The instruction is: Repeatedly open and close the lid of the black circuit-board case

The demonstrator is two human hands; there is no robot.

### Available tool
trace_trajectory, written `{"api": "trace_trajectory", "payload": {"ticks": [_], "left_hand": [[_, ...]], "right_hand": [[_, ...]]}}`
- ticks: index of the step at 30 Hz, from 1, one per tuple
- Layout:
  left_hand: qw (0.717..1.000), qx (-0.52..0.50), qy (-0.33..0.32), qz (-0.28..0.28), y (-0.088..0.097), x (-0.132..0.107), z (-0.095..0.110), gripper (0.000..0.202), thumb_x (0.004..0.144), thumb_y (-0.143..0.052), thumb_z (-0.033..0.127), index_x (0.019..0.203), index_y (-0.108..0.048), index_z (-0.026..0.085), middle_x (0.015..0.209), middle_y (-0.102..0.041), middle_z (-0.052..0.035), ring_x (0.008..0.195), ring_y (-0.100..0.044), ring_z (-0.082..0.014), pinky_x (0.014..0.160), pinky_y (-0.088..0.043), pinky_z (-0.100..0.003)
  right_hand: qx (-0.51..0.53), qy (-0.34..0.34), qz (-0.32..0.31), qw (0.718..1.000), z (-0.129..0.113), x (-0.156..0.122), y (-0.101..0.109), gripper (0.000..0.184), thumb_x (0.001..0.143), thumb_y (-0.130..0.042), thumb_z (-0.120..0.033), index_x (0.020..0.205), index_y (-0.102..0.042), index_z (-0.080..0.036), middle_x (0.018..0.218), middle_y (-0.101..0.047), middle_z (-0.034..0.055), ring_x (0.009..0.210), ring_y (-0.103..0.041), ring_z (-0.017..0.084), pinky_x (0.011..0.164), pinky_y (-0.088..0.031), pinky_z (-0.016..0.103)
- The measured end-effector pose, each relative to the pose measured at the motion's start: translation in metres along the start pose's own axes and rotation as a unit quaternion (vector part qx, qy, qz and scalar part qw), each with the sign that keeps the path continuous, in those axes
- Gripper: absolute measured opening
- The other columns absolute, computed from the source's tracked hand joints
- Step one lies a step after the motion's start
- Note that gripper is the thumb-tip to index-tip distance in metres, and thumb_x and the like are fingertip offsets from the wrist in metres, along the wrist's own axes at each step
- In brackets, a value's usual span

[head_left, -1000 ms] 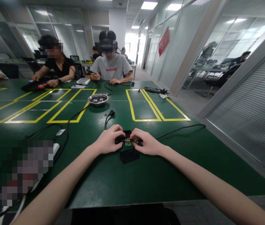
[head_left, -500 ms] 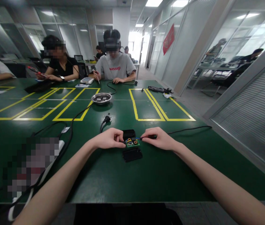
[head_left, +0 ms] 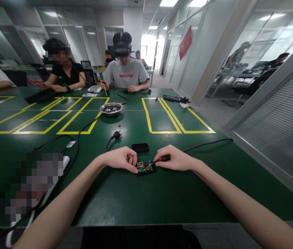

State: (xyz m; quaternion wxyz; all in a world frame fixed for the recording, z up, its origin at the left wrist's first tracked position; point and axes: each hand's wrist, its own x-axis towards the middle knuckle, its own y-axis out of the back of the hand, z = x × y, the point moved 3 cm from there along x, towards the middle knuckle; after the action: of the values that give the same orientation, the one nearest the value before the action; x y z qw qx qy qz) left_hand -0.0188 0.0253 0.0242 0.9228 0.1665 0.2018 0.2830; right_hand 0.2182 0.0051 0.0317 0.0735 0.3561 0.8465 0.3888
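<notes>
A small green circuit board (head_left: 145, 165) with copper-wound coils sits over a black case half, seemingly inside it. At the board's left end, my left hand (head_left: 121, 159) is closed, thumb and index finger pinching its edge; whether they also grip a cord there is hidden. My right hand (head_left: 176, 158) is closed on a black cable (head_left: 165, 158) at the board's right end, where blue wires show. Just beyond the board lies the other black case half (head_left: 140, 147), apart from both hands.
A black power plug (head_left: 116, 135) lies beyond my left hand. Farther off stands a metal bowl (head_left: 111, 109) holding small parts. A white power strip (head_left: 64, 162), partly blurred out, and cords lie at left. A folded black tripod (head_left: 176, 99) rests far right. Co-workers sit across the table.
Both hands have brought the circuit board down and toward me, onto the near case half, which it now covers. The far case half has stayed in place.
</notes>
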Motion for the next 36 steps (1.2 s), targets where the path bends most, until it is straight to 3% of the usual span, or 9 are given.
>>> {"api": "trace_trajectory", "payload": {"ticks": [7, 13, 18, 22, 26, 30, 34, 36], "left_hand": [[1.0, -0.008, -0.004, 0.014, 0.002, 0.002, -0.001, 0.046, 0.064, -0.089, 0.042, 0.095, -0.066, 0.018, 0.069, -0.064, 0.0055, 0.06, -0.056, -0.0108, 0.058, -0.037, -0.022], [0.999, -0.005, 0.029, -0.032, -0.001, 0.0, 0.001, 0.038, 0.077, -0.077, 0.045, 0.1, -0.071, 0.016, 0.07, -0.065, 0.0026, 0.056, -0.053, -0.0106, 0.055, -0.038, -0.023], [0.999, 0.036, 0.007, 0.028, -0.003, 0.0, 0.005, 0.03, 0.077, -0.074, 0.038, 0.095, -0.074, 0.014, 0.069, -0.064, 0.0023, 0.059, -0.054, -0.0114, 0.057, -0.038, -0.023], [0.992, 0.092, -0.008, 0.086, 0.002, 0.0, 0.005, 0.028, 0.08, -0.069, 0.035, 0.098, -0.075, 0.014, 0.068, -0.064, 0.0021, 0.06, -0.054, -0.012, 0.058, -0.039, -0.023], [0.978, 0.153, -0.019, 0.14, 0.012, -0.001, 0.004, 0.028, 0.085, -0.066, 0.035, 0.102, -0.077, 0.016, 0.076, -0.071, -0.0012, 0.068, -0.06, -0.0151, 0.064, -0.044, -0.024], [0.981, 0.137, -0.039, 0.134, 0.016, 0.0, 0.002, 0.03, 0.088, -0.064, 0.037, 0.106, -0.077, 0.017, 0.091, -0.077, -0.0044, 0.079, -0.066, -0.0177, 0.073, -0.048, -0.026], [0.984, 0.116, -0.034, 0.128, 0.018, 0.001, -0.002, 0.032, 0.087, -0.066, 0.041, 0.104, -0.075, 0.016, 0.082, -0.073, -0.0027, 0.074, -0.063, -0.0168, 0.068, -0.046, -0.025], [0.986, 0.106, -0.028, 0.127, 0.018, 0.002, -0.005, 0.032, 0.085, -0.068, 0.043, 0.101, -0.074, 0.016, 0.076, -0.069, -0.0006, 0.068, -0.059, -0.0155, 0.063, -0.044, -0.025]], "right_hand": [[-0.026, 0.021, 0.007, 0.999, -0.001, 0.0, -0.002, 0.019, 0.091, -0.069, -0.029, 0.084, -0.078, -0.014, 0.075, -0.072, 0.005, 0.064, -0.061, 0.014, 0.062, -0.044, 0.025], [-0.043, 0.021, -0.015, 0.999, -0.004, 0.001, -0.004, 0.019, 0.091, -0.067, -0.028, 0.079, -0.075, -0.016, 0.073, -0.069, 0.0032, 0.062, -0.058, 0.013, 0.061, -0.041, 0.025], [-0.109, 0.0, -0.009, 0.994, 0.002, 0.005, -0.011, 0.033, 0.099, -0.058, -0.032, 0.072, -0.068, -0.016, 0.069, -0.064, 0.0023, 0.061, -0.054, 0.013, 0.061, -0.037, 0.026], [-0.155, -0.049, 0.052, 0.985, 0.011, 0.01, -0.015, 0.03, 0.1, -0.057, -0.032, 0.077, -0.069, -0.018, 0.072, -0.066, 0.0033, 0.067, -0.057, 0.016, 0.063, -0.037, 0.027], [-0.106, -0.078, 0.103, 0.986, 0.017, 0.015, -0.017, 0.028, 0.098, -0.062, -0.032, 0.074, -0.067, -0.018, 0.076, -0.064, 0.0023, 0.068, -0.057, 0.015, 0.064, -0.039, 0.027], [-0.046, -0.122, 0.12, 0.984, 0.02, 0.017, -0.019, 0.027, 0.094, -0.066, -0.034, 0.072, -0.066, -0.018, 0.073, -0.061, -0.0004, 0.063, -0.052, 0.013, 0.06, -0.037, 0.026], [-0.04, -0.155, 0.12, 0.98, 0.024, 0.018, -0.021, 0.027, 0.093, -0.067, -0.037, 0.073, -0.066, -0.019, 0.065, -0.058, -0.0022, 0.061, -0.05, 0.014, 0.059, -0.036, 0.027], [-0.056, -0.153, 0.148, 0.976, 0.028, 0.019, -0.021, 0.021, 0.09, -0.069, -0.038, 0.081, -0.069, -0.019, 0.074, -0.062, 0.0001, 0.064, -0.052, 0.015, 0.06, -0.041, 0.028]]}}
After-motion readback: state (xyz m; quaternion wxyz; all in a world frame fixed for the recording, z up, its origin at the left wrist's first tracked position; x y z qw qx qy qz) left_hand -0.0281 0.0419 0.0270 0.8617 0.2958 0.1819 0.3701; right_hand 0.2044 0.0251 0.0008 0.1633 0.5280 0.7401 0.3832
